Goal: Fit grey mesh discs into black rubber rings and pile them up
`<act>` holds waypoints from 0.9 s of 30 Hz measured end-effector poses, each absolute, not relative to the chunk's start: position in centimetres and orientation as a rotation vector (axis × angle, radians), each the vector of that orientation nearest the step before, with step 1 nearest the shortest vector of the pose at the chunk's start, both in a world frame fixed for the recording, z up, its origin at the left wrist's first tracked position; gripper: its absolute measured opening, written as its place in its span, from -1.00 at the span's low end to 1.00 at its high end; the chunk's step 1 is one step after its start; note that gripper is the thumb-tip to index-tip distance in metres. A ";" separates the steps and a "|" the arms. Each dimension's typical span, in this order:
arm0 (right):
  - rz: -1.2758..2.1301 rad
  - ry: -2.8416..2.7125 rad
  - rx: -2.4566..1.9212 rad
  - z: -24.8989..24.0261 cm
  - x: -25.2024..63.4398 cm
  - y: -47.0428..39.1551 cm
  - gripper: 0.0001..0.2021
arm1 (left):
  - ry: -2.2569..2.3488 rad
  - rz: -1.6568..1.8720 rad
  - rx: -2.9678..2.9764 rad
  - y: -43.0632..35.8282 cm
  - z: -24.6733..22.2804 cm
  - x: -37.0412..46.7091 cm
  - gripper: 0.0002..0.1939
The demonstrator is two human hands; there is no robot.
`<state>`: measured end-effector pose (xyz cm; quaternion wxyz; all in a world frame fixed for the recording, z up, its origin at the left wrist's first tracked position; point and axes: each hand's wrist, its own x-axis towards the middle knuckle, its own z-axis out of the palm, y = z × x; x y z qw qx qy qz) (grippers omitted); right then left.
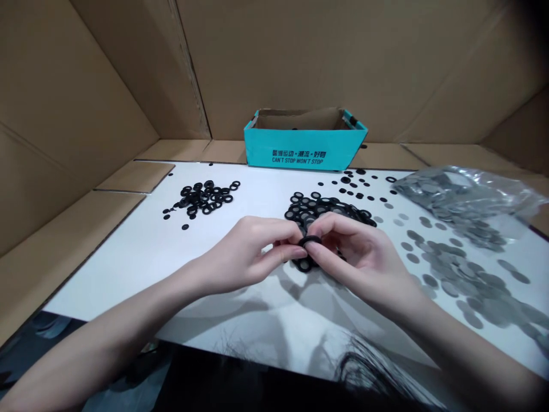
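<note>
A black rubber ring is pinched between my two hands, over the middle of the white table. My left hand grips its left edge with thumb and forefinger. From the other side my right hand closes thumb and fingers on the same ring; whether a disc sits inside it I cannot tell. Right behind and beneath my fingers lies a pile of black rings with grey mesh discs in them, partly hidden by my hands.
Loose black rings form a heap at the left. Grey round discs are spread at the right, by a clear plastic bag of more discs. A turquoise box stands at the back, with small black pieces before it. Cardboard walls enclose the table.
</note>
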<state>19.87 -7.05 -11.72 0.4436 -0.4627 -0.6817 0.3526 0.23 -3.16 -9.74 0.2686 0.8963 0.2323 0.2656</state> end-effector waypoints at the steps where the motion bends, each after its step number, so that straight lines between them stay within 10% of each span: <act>1: 0.840 -1.715 -1.141 -11.7 19.8 -7.1 -0.89 | 0.614 0.682 2.428 -3.0 -9.6 0.1 -0.77; 27: 0.721 -1.847 -1.075 -11.7 19.8 -7.0 -0.90 | 0.556 0.430 2.363 -2.4 -9.5 -0.3 -0.73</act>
